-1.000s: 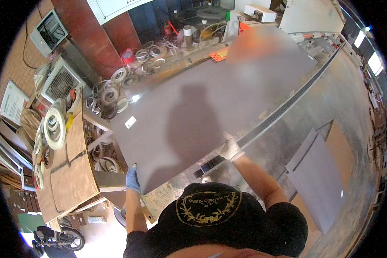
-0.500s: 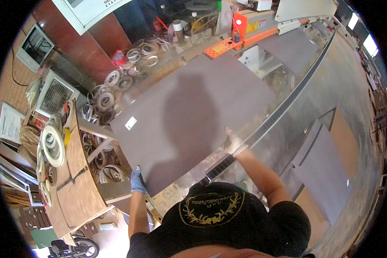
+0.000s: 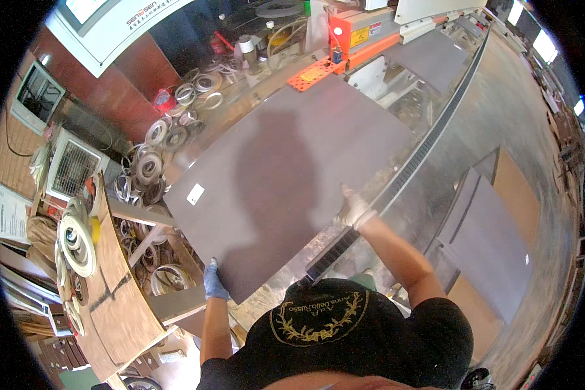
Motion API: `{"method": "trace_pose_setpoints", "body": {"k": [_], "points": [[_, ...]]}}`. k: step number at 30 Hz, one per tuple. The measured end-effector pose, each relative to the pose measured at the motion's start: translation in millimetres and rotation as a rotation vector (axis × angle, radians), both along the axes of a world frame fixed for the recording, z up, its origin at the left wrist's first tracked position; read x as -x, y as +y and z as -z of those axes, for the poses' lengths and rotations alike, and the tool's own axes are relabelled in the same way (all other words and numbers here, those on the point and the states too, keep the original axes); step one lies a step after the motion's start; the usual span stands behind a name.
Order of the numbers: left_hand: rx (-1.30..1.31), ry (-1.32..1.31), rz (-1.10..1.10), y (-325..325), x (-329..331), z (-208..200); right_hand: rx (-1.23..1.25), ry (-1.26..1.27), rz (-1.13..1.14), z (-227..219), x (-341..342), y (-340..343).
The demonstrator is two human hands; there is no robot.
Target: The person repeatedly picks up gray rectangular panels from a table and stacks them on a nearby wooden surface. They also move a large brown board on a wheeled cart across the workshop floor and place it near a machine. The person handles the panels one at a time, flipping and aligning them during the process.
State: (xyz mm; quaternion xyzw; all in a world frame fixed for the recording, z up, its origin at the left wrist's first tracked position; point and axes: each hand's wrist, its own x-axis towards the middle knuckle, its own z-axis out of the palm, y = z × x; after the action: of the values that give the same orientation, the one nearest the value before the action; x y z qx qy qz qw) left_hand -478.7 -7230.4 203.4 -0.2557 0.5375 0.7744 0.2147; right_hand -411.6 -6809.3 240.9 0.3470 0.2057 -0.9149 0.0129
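Note:
A large grey-brown board [image 3: 344, 143] with a small white label lies flat in front of me, with a dark shadow across its middle. My left hand [image 3: 214, 281], in a blue glove, is closed on its near left corner, thumb on top and the other fingers hidden below. In a pale glove, my right hand [image 3: 355, 208] grips the board's right edge, one digit stretched along the top face. The far corner of the board reaches an orange perforated plate [image 3: 314, 74] on the machine [image 3: 369, 36].
Rolls of edge banding [image 3: 151, 166] crowd the left side. A wooden tabletop [image 3: 120, 305] carrying more coils stands at near left. A dark slotted rail [image 3: 429, 140] runs along the right. Stacked boards [image 3: 487, 240] lie farther right. A machine's screen panel [image 3: 120, 29] hangs at upper left.
The view has shifted, so the surroundings sit farther left and mostly lower on the left side. Relative to them, the board has slid slightly away toward the orange machine, with both hands still on it.

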Motion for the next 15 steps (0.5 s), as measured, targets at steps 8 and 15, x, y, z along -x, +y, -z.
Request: {"method": "trace_pose_setpoints", "body": {"k": [8, 15], "points": [[-0.083, -0.102, -0.029, 3, -1, -9, 0.036, -0.036, 0.043, -39, -5, -5], [-0.002, -0.087, -0.056, 3, -2, -9, 0.073, -0.189, 0.095, -63, -2, -8]]}}
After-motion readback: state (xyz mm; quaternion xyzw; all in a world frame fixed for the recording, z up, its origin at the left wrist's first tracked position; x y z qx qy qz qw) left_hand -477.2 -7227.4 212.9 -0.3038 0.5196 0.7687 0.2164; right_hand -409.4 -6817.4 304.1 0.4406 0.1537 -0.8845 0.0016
